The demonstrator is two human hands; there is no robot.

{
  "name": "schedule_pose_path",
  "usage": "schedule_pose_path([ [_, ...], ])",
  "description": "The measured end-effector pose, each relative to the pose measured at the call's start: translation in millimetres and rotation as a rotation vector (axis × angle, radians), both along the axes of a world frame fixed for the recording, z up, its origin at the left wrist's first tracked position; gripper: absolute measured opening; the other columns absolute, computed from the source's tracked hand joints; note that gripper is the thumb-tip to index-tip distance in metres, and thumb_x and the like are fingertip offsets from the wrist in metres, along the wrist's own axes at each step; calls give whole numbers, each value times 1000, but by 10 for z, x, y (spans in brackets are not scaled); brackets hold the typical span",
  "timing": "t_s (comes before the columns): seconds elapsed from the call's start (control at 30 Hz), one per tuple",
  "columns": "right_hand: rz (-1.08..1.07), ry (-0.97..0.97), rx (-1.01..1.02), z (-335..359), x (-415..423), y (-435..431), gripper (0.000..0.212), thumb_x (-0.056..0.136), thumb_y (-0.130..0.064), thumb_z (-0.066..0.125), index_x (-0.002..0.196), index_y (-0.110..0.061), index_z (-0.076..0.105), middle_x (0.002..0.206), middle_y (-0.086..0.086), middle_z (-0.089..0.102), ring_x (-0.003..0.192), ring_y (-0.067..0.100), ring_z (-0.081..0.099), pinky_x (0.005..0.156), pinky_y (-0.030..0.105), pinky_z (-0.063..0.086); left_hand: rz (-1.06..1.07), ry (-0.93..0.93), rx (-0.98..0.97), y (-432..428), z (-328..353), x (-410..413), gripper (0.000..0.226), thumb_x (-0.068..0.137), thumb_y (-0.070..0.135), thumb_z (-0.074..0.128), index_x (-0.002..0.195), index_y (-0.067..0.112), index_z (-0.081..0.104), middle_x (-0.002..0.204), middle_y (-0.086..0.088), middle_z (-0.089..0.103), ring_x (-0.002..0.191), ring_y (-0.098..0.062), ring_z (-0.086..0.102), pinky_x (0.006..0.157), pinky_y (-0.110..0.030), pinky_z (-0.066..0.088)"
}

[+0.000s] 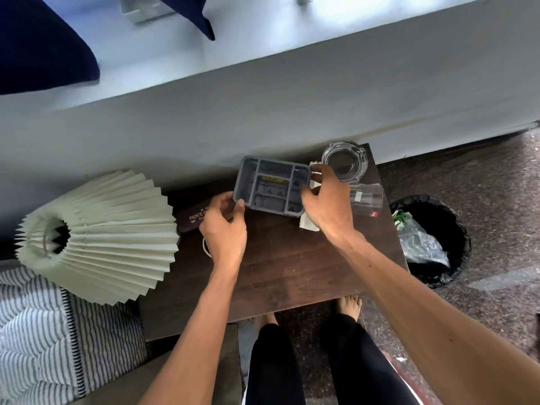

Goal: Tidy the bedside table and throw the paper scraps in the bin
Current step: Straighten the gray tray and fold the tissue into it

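A grey compartment tray (271,185) sits near the back of the dark wooden bedside table (280,264). My left hand (226,229) grips its near left corner and my right hand (328,204) grips its right end. White paper scraps (308,222) lie partly under my right hand and the tray. A black-lined bin (435,241) stands on the floor to the right of the table, with plastic wrap inside.
A glass ashtray (344,160) and a clear drinking glass (366,197) stand at the table's back right. A dark case with white lettering (193,219) lies left of the tray. A pleated white lampshade (96,235) covers the left side. My bare feet (347,306) stand below.
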State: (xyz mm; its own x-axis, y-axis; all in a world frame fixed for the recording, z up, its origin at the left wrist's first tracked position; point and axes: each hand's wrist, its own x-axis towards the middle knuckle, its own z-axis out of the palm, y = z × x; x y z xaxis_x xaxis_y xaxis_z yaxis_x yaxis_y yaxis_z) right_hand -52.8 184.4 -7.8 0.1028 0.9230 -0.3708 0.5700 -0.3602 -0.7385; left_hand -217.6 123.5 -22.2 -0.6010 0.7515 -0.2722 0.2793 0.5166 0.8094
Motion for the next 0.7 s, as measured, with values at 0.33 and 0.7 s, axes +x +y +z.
schedule_pose_path([
  [0.33, 145, -66, 90, -136, 47, 97, 32, 94, -9, 58, 125, -9, 59, 121, 10, 71, 82, 25, 74, 83, 42, 60, 40, -15, -1, -154, -20, 83, 23, 91, 17, 71, 113, 12, 67, 103, 1, 70, 83, 4, 64, 65, 0, 46],
  [0.7, 174, -75, 150, -243, 38, 131, 39, 92, -3, 57, 130, -8, 60, 113, 12, 75, 68, 22, 73, 79, 36, 62, 58, -103, -10, -244, -102, 74, 19, 91, 20, 71, 107, 21, 61, 105, -7, 74, 91, -11, 73, 68, -3, 49],
])
